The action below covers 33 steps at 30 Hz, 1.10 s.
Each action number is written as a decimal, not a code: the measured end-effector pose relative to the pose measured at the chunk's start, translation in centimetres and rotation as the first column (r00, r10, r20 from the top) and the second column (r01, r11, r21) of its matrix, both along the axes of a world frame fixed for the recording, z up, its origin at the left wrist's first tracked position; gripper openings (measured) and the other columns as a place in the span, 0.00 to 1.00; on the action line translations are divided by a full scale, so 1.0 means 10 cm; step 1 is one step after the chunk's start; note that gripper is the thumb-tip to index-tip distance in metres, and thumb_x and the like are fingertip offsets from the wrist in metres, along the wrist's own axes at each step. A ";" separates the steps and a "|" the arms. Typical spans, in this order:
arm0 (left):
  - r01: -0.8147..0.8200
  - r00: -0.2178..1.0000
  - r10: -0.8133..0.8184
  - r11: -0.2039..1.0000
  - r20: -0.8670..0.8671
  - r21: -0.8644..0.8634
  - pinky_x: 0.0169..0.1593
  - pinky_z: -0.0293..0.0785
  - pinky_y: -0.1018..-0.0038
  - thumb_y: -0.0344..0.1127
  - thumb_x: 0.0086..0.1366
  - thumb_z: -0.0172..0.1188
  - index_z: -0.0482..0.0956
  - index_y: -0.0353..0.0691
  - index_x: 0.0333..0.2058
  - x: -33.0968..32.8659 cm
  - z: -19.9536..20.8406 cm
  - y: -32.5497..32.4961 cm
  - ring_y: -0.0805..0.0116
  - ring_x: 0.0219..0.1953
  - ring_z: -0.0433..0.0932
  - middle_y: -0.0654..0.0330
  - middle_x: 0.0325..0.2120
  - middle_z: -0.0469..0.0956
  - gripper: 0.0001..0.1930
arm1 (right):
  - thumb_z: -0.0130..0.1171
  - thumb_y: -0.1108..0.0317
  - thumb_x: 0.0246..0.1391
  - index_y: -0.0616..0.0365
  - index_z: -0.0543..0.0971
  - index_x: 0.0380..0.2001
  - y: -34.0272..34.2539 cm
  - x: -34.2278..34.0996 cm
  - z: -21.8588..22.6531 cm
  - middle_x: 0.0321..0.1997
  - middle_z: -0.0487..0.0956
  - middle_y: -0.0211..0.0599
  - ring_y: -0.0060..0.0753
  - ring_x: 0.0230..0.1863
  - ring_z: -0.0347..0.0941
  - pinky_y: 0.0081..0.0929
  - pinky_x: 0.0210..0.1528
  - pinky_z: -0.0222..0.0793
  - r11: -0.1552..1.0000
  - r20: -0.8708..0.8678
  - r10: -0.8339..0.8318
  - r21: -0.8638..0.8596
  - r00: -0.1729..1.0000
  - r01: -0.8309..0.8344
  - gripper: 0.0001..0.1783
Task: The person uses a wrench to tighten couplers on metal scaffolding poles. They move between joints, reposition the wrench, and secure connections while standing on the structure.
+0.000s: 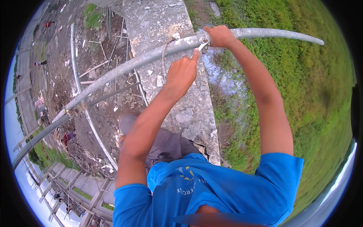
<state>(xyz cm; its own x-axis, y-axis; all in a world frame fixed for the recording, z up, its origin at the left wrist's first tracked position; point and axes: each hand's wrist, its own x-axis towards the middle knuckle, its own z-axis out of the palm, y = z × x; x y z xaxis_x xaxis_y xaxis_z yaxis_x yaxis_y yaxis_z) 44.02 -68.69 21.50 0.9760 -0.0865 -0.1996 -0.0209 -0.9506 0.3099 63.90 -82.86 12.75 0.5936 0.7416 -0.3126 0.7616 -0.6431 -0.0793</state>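
Note:
A long grey scaffold pipe crosses above a concrete wall top, bending with the fisheye. Around it, over the wall's right edge, sits a metal coupler. My left hand is closed on a silvery spanner, index finger stretched along it. The spanner's far end meets the fastener on the coupler. My right hand wraps over the pipe just right of the coupler, fingers partly hidden behind it. A thin rope hangs round the pipe to the left of the spanner.
Rough concrete wall top runs beneath, with loose chips on it. Another pipe crosses at the left, near a second coupler. The rubble ground lies far below left; grass is right. Several distant people are on the left.

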 end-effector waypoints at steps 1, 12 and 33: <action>-0.002 1.000 0.002 1.000 -0.022 0.017 0.35 0.80 0.53 0.24 0.65 0.52 0.69 0.35 0.66 0.01 -0.01 0.07 0.45 0.30 0.84 0.43 0.30 0.81 0.29 | 0.73 0.57 0.44 0.56 0.75 0.54 0.00 0.00 0.00 0.37 0.86 0.47 0.52 0.41 0.84 0.46 0.44 0.79 1.000 0.006 -0.005 0.005 1.000 0.005 0.34; 0.335 0.942 -0.334 0.942 -0.023 0.013 0.35 0.81 0.56 0.36 0.75 0.52 0.68 0.68 0.69 0.52 -0.37 0.97 0.51 0.29 0.82 0.54 0.35 0.83 0.26 | 0.69 0.59 0.46 0.57 0.76 0.47 -0.02 0.04 -0.12 0.33 0.85 0.48 0.53 0.37 0.84 0.49 0.40 0.79 0.999 0.026 -0.004 0.046 1.000 0.002 0.26; 0.005 0.997 -0.003 1.000 -0.077 0.026 0.38 0.78 0.51 0.35 0.73 0.51 0.70 0.53 0.68 0.10 -0.05 0.25 0.44 0.33 0.83 0.46 0.30 0.83 0.25 | 0.70 0.58 0.47 0.55 0.75 0.56 0.00 0.02 0.00 0.37 0.86 0.45 0.49 0.42 0.84 0.45 0.44 0.80 1.000 -0.008 -0.003 -0.022 1.000 0.003 0.32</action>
<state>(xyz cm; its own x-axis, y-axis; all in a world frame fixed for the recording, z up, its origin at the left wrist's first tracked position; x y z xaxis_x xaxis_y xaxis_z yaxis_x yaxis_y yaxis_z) 45.06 -66.17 21.00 0.9572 -0.0845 -0.2768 -0.0020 -0.9583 0.2858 64.08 -82.81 12.77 0.5936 0.7325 -0.3332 0.7589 -0.6473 -0.0711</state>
